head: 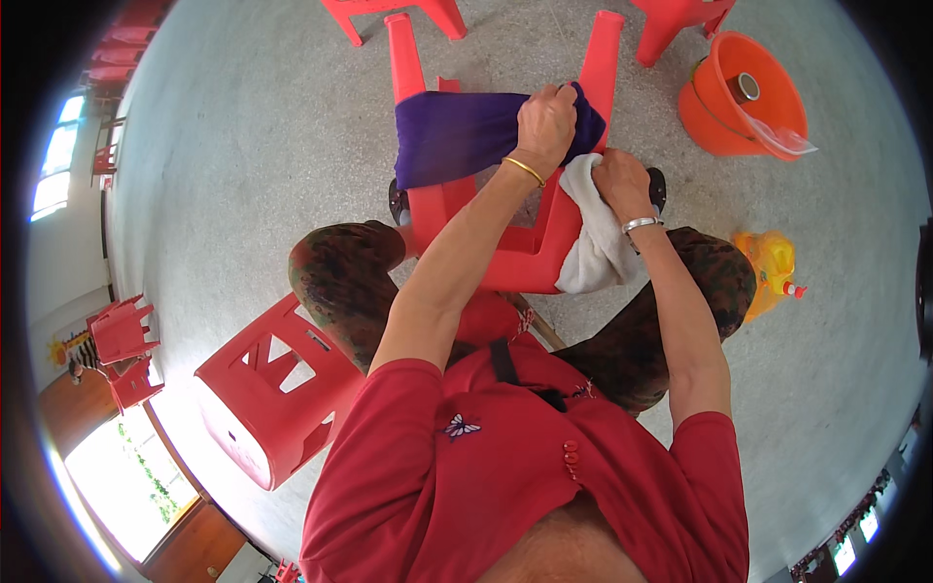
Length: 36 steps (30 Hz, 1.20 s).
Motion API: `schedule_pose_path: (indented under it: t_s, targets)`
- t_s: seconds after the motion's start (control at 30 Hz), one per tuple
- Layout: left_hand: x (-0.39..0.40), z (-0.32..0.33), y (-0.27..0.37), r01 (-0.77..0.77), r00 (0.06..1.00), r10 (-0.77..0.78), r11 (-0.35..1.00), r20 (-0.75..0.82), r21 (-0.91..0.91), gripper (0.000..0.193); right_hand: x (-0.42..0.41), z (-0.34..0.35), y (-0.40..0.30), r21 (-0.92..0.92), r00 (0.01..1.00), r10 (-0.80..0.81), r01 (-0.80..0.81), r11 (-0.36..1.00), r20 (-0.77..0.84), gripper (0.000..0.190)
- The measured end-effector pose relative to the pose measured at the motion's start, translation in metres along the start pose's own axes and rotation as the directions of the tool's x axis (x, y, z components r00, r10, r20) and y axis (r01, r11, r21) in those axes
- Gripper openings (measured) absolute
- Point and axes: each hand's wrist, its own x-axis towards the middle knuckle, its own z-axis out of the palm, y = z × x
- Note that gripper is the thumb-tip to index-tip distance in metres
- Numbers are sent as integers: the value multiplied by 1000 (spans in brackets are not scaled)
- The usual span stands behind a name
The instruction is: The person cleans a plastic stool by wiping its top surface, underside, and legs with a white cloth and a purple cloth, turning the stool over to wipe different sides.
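A red plastic stool [525, 270] lies tipped between my knees, with its legs pointing away from me. A purple cloth [463, 135] stretches across two of its legs. My left hand [545, 124], with a gold bangle at the wrist, grips the cloth near the right leg. A white towel [594, 240] hangs over the stool's right side, partly twisted. My right hand [622, 186], with a silver bangle at the wrist, is closed on the towel's upper end beside that leg; its fingertips are partly hidden.
An orange bucket [703, 109] holding a can [745, 87] and clear plastic stands at the upper right. A yellow bottle in a bag [774, 266] sits by my right knee. Another red stool [277, 393] lies on its side at left. More red stools [401, 6] stand ahead.
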Motion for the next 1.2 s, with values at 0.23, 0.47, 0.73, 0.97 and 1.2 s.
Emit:
schedule_pose_path:
  t_s: [0.23, 0.47, 0.73, 0.97, 1.2]
  targets:
    - [-7, -56, -62, 94, 993, -84, 987, -83, 129, 5, -1, -9, -16, -7, 999, -16, 16, 1000, 44, 28]
    - [-37, -122, -104, 317, 949, -303, 910, -91, 266, 14, -5, -11, -13, 31, 997, -73, 72, 997, 40, 30]
    - [-18, -50, -45, 140, 990, -136, 982, -44, 125, 13, -2, -3, -14, 54, 998, -64, 64, 996, -4, 29]
    - [3, 7, 17, -12, 1000, 13, 999, 28, -49, 10, 2, 9, 4, 47, 990, -93, 98, 994, -110, 22]
    - [14, 34, 28, -154, 984, 157, 987, 89, -40, 8, -1, 8, -8, 15, 992, -83, 84, 996, -97, 23]
